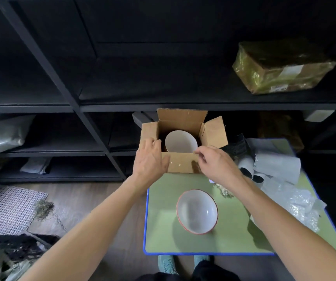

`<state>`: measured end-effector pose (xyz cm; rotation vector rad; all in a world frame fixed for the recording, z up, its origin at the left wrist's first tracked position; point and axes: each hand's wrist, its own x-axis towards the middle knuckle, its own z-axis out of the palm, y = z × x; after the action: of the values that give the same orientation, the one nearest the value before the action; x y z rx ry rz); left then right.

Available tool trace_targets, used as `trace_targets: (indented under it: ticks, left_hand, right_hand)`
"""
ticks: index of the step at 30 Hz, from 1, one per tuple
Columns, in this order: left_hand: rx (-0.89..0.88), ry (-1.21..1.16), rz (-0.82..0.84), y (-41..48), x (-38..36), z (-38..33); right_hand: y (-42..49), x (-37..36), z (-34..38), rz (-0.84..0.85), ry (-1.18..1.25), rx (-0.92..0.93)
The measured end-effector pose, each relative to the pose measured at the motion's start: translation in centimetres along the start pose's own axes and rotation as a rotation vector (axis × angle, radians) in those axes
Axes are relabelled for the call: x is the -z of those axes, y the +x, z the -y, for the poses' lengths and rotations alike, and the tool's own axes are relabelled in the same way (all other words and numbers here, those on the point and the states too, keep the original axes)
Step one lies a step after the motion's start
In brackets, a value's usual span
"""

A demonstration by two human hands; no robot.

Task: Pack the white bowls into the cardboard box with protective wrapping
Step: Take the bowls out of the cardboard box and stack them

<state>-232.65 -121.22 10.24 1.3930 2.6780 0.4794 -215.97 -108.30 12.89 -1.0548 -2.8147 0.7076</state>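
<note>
Pinching the near rim of the cardboard box [183, 164] by its right corner, the R hand [215, 161] has fingers curled, thumb and forefinger closed together on the cardboard edge. L hand [149, 159] lies on the box's near-left corner w/ fingers straight and a bit spread over the left flap, thumb across the front wall; not clamped. Box stands at the far edge of a green tabletop [163, 230] w/ blue trim, all four flaps up or splayed outward.

Surface & room: tabletop sits over a wood floor [94, 199]. Dark shelving [122, 107] fills the bkgd right behind the box. On the floor, left, a white mesh mat [6, 205]. Teal shoes [166, 264] show below the table's near edge.

Containers: inside the box, one white bowl [180, 141], tilted, mouth facing the camera. A second lot, the stacked bowls [197, 211] w/ red rims, sits nested on the tabletop near the person, well apart from the box. Right of the box: white foam rolls [276, 165], then bubble wrap [297, 201] along the right edge. On the upper shelf, right, a parcel [280, 67] in yellowish film w/ a white label. Lower left shelf holds plastic bags [0, 134].
</note>
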Motion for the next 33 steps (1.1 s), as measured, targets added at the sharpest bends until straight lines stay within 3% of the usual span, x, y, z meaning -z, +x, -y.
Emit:
trace_targets:
  ticks: [5,17,25,33]
  left_hand:
    - [0.077,-0.046,0.049,2.0,-0.7,-0.3]
    - [0.176,-0.058,0.019,2.5,-2.0,-1.2]
    - [0.152,-0.046,0.03,3.7,-2.1,-0.4]
    - [0.135,-0.094,0.017,3.7,-2.6,0.0]
  right_hand:
    - [4.7,-0.5,0.6,0.018,-0.102,-0.022]
    - [11.6,-2.4,1.5,0.334,-0.406,-0.14]
    - [12.8,-3.5,1.8,0.301,-0.459,-0.238]
    - [13.0,-3.0,1.3,0.226,-0.42,-0.185]
